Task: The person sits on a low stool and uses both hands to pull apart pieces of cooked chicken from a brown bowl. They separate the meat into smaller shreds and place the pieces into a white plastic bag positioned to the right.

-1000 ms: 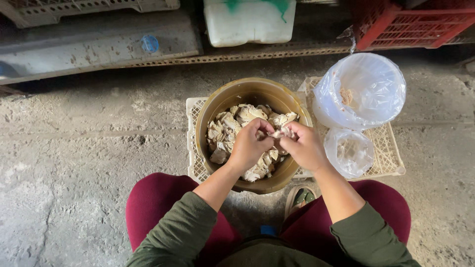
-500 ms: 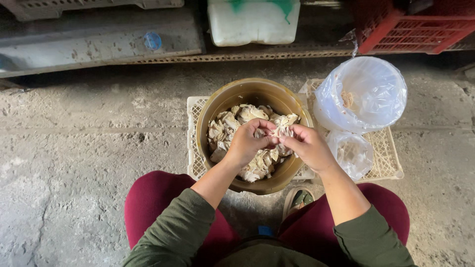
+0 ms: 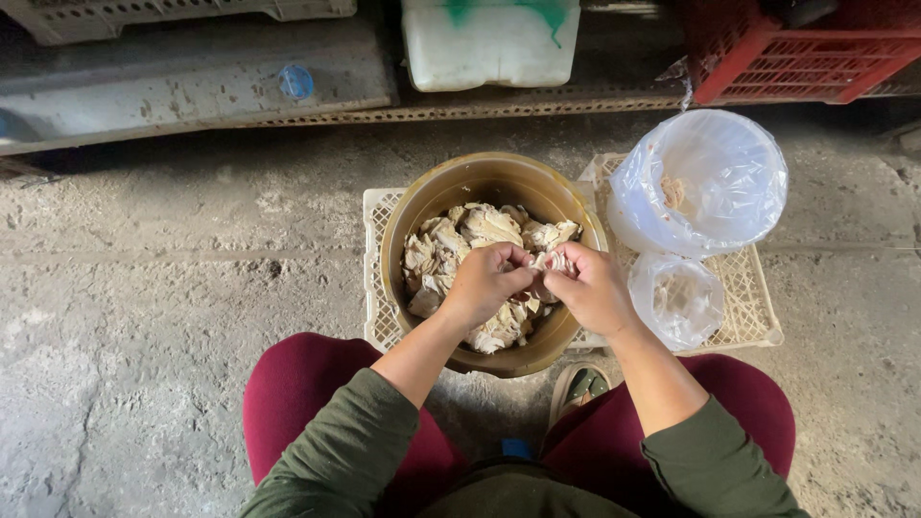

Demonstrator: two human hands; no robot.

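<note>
A brown round basin [image 3: 480, 182] stands on a pale plastic crate [image 3: 376, 288] between my knees. It is filled with pale, crumpled pieces [image 3: 460, 235] that look like mushrooms or meat. Both hands meet over the basin. My left hand [image 3: 484, 280] and my right hand [image 3: 593, 288] pinch the same small pale piece [image 3: 549, 261] between their fingertips.
Right of the basin stand a large bucket lined with a clear bag [image 3: 700, 182] and a smaller clear bag [image 3: 676, 299]. A white jug [image 3: 489, 43], a red crate [image 3: 796, 48] and a grey slab [image 3: 192, 77] line the far side. Rough concrete floor [image 3: 144, 307] surrounds me.
Both hands stay together over the basin, working the small piece; they have shifted only slightly. The view has tilted a little.
</note>
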